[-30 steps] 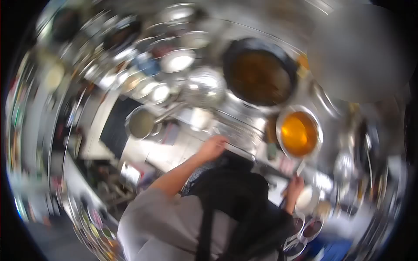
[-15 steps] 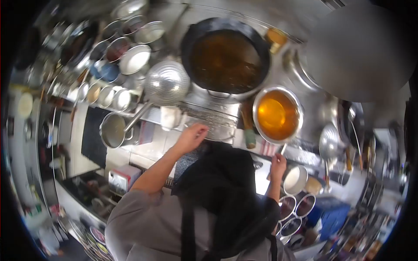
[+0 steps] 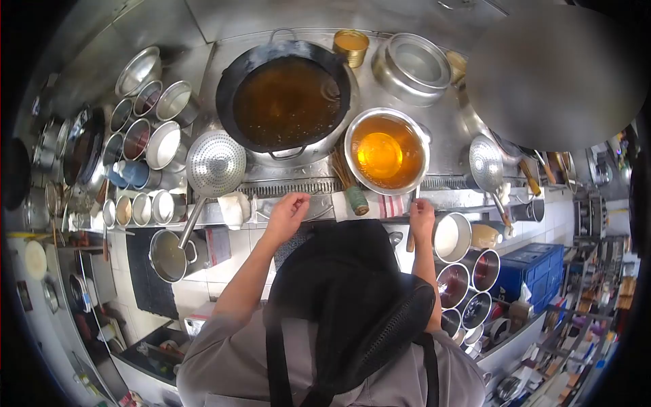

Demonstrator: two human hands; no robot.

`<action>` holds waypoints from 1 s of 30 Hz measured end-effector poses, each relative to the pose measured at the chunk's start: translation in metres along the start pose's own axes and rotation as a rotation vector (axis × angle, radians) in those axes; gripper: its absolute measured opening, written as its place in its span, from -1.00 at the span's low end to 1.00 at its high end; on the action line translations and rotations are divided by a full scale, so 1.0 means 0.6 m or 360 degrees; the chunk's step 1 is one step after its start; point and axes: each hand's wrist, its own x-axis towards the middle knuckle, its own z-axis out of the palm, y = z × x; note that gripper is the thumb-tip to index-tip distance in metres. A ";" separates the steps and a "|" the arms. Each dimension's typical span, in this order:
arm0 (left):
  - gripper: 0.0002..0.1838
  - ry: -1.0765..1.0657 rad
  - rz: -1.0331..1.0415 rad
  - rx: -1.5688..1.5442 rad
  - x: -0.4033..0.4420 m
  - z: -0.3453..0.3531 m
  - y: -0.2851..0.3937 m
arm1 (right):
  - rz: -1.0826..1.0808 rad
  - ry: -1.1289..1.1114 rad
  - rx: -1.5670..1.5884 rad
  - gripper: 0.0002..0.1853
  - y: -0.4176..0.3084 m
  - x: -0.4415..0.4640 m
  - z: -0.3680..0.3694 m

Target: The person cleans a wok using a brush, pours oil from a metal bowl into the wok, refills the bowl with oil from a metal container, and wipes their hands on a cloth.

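Observation:
My left hand (image 3: 288,213) hovers near the front counter edge, fingers loosely curled, with nothing visible in it. My right hand (image 3: 422,216) is closed around a long-handled tool with a wooden grip (image 3: 410,241). Its thin shaft runs up toward the metal bowl of amber liquid (image 3: 353,169); I cannot make out its head. Left of that bowl stands a large black wok (image 3: 230,102) holding dark oil-like liquid. Between my hands lies a bamboo brush (image 3: 357,201) with a green-wrapped end, beside a striped cloth (image 3: 391,206).
A perforated strainer (image 3: 215,163) lies over a pot (image 3: 157,254) at left, near several metal containers (image 3: 164,146). Behind are an open tin (image 3: 351,42) and a steel pot (image 3: 390,78). At right are another strainer (image 3: 485,159), a white-filled container (image 3: 447,237) and a blue crate (image 3: 536,271).
The view has swung and sharpened, so the wok and amber bowl appear farther left. My right hand still grips the tool and now sits right of the bowl's centre.

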 end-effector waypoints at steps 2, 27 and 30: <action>-0.80 -0.0043 -0.0083 -0.0088 0.014 0.022 -0.003 | 0.0008 -0.0038 0.0022 -0.75 0.003 0.002 0.002; -0.66 -0.0119 -0.0792 -0.0808 0.269 0.246 -0.054 | 0.0608 -0.0546 0.1225 -0.62 0.082 0.264 0.040; -0.63 -0.0105 -0.0750 -0.0821 0.262 0.249 -0.062 | 0.0654 -0.0687 0.1249 -0.70 0.080 0.274 0.035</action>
